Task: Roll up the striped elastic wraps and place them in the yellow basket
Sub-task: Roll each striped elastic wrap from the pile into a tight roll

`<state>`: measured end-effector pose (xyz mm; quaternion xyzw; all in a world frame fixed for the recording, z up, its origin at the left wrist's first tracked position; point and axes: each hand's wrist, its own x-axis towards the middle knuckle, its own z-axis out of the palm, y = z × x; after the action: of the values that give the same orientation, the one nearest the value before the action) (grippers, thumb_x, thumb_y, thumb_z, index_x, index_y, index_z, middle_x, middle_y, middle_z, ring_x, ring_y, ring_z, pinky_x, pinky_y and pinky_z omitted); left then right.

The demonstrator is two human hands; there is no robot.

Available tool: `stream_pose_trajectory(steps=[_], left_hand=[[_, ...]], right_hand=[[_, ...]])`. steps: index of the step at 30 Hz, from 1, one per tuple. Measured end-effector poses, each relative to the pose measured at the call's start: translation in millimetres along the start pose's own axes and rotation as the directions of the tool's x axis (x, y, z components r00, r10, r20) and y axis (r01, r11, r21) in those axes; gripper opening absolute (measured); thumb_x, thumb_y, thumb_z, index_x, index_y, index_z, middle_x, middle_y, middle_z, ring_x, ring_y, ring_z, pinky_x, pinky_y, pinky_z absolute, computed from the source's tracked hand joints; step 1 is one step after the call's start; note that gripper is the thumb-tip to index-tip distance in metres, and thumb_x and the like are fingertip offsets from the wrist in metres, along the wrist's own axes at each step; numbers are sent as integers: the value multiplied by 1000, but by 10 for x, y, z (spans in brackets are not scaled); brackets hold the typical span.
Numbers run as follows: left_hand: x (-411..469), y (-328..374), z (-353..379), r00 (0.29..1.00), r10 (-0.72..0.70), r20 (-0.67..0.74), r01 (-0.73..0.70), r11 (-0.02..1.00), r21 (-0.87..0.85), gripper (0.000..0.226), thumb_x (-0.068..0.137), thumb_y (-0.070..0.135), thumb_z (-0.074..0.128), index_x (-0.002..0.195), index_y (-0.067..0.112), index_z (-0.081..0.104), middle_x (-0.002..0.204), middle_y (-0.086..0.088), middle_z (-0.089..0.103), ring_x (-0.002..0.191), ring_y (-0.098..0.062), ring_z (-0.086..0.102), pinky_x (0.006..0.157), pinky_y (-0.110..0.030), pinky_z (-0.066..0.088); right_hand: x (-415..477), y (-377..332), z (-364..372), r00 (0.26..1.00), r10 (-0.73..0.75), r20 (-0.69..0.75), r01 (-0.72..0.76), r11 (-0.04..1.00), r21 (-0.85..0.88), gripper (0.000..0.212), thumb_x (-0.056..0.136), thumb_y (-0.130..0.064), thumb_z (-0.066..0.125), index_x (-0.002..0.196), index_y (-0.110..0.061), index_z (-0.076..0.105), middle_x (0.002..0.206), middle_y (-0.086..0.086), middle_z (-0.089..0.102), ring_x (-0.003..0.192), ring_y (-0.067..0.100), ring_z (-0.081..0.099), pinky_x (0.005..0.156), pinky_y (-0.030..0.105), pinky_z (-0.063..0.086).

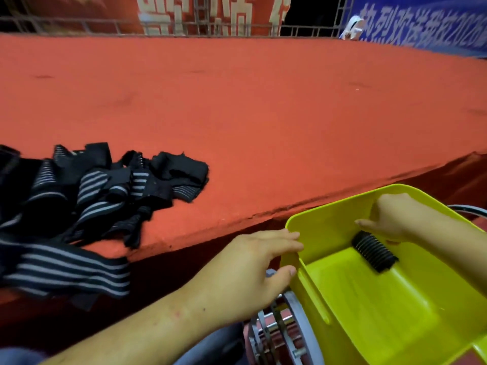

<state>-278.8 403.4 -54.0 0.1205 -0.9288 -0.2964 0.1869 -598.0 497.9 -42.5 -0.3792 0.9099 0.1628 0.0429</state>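
A pile of black elastic wraps with grey stripes lies loose on the red platform at the left; one long wrap hangs over its front edge. The yellow basket sits tilted at the lower right. A rolled black wrap lies inside it against the far wall. My right hand reaches into the basket just above the roll, fingers relaxed, apparently off the roll. My left hand touches the basket's left corner with fingers spread and thumb against the wall.
A metal wheel with spokes shows below the basket's left side. The platform's front edge runs diagonally from lower left to right. A metal railing and banners stand behind the platform.
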Motion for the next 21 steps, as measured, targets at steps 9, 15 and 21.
stream_pose_trajectory(steps=[9, 15, 21], left_hand=[[-819, -385, -510, 971, -173, -167, 186, 981, 62, 36, 96, 35, 66, 133, 36, 68, 138, 27, 61, 132, 15, 47, 114, -16, 36], [-1564, -642, -979, 889, -337, -310, 368, 929, 47, 32, 97, 31, 70, 127, 41, 69, 125, 36, 62, 124, 15, 52, 101, -7, 39], [-2161, -1014, -1394, 818, -355, -452, 445, 889, 108, 31, 89, 38, 69, 120, 37, 74, 121, 33, 65, 119, 13, 57, 103, -7, 38]], right_hand=[[-1225, -907, -657, 884, -199, -423, 432, 694, 576, 24, 91, -47, 68, 71, -33, 71, 56, -13, 70, 48, 4, 67, 62, 31, 54], [-1526, -1952, -738, 843, -391, -370, 513, 376, 772, 5, 92, -32, 74, 88, -32, 75, 69, -6, 74, 53, 11, 71, 64, 39, 62], [-1726, -3001, -509, 783, -525, -333, 512, 241, 824, 7, 91, -34, 76, 95, -39, 75, 82, -15, 75, 71, 17, 73, 75, 43, 62]])
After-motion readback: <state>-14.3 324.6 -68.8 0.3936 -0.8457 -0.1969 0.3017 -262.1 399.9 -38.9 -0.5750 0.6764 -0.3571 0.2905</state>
